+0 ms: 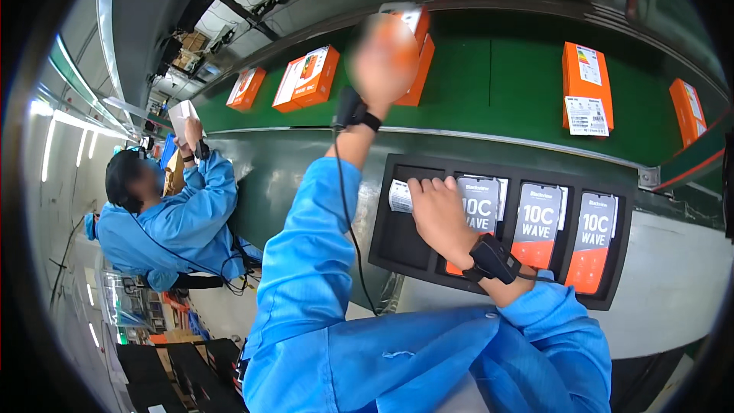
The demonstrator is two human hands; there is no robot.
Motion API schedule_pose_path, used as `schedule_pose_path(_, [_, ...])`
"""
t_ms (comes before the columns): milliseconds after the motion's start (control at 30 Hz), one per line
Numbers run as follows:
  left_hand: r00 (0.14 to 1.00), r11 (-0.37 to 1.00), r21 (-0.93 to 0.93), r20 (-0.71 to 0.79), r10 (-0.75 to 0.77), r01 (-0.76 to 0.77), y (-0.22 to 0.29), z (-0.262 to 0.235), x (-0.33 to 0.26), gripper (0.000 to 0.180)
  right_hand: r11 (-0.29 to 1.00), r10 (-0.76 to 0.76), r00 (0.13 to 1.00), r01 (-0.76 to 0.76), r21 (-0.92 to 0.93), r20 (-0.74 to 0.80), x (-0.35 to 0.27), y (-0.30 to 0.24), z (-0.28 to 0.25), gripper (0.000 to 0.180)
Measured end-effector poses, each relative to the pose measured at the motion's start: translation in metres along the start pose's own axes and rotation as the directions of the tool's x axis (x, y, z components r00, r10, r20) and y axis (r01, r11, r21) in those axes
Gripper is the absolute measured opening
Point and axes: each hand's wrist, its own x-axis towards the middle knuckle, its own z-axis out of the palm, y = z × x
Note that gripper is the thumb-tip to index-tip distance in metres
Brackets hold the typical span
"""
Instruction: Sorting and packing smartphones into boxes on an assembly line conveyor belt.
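Observation:
My left hand (377, 65) reaches forward over the green belt to an orange box (415, 21) resting on another orange box (417, 76). A blur covers its fingers, so their grip cannot be made out. My right hand (443, 214) is over the black tray (401, 254), with its fingers bent and close together. At its fingertips is a white printed slip (400, 196), above the leftmost compartment. Beneath and beside this hand, phones with grey-and-orange front films lie in the other compartments: one phone (482, 203) partly covered, a middle phone (537, 222) and a right phone (592, 241).
More orange boxes stand along the green belt (489, 118): a pair of boxes (307, 78) and a small box (246, 89) to the left, an upright box (587, 80) and another box (686, 111) to the right. A co-worker (164, 214) in blue sits at the left.

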Motion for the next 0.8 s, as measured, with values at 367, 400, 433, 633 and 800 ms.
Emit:
schedule_pose_path(367, [0.967, 0.997, 0.081, 0.254, -0.034, 0.014, 0.018, 0.03, -0.017, 0.064, 0.993, 0.024, 1.0, -0.024, 0.12, 0.0, -0.001, 0.017, 0.002, 0.033])
schedule_pose_path(400, [0.966, 0.997, 0.077, 0.258, -0.032, 0.012, 0.02, 0.031, -0.016, 0.064, 0.985, 0.015, 1.0, -0.019, 0.169, 0.021, -0.001, 0.017, -0.001, 0.032])
schedule_pose_path(433, [0.953, 0.997, 0.047, 0.297, -0.066, 0.054, 0.023, 0.035, -0.02, 0.064, 0.975, 0.006, 0.999, -0.018, 0.22, 0.052, -0.006, 0.017, -0.004, 0.031])
schedule_pose_path(633, [0.937, 0.892, -0.385, 0.332, -0.105, 0.236, -0.009, 0.053, -0.019, 0.064, 0.901, 0.226, 0.968, -0.249, 0.355, 0.107, 0.01, 0.039, -0.057, 0.03])
schedule_pose_path(800, [0.603, -0.213, -0.712, 0.688, -0.404, 0.669, -0.037, 0.034, -0.026, 0.045, 0.67, 0.525, 0.85, -0.374, 0.641, -0.053, 0.026, 0.095, -0.083, 0.023])
